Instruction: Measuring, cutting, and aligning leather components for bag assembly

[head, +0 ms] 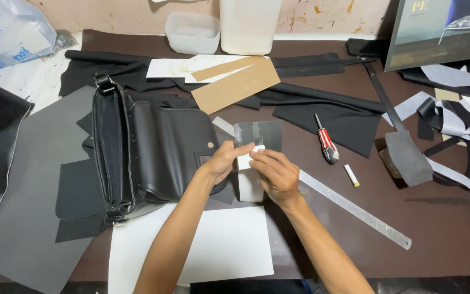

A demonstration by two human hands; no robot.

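Two hands meet over the brown desk [436,218], just right of the black leather bag [153,155] lying on its side: the left hand [224,160] and right hand [276,174] both have their fingers pinched together on a small white strip [244,161] at the lower edge of a grey panel [259,133], seemingly pressing or peeling it, which calls for a steady fingertip grip. Beyond, a tall white jug [248,22] and a low translucent tub [191,32] stand by the wall; their contents cannot be made out.
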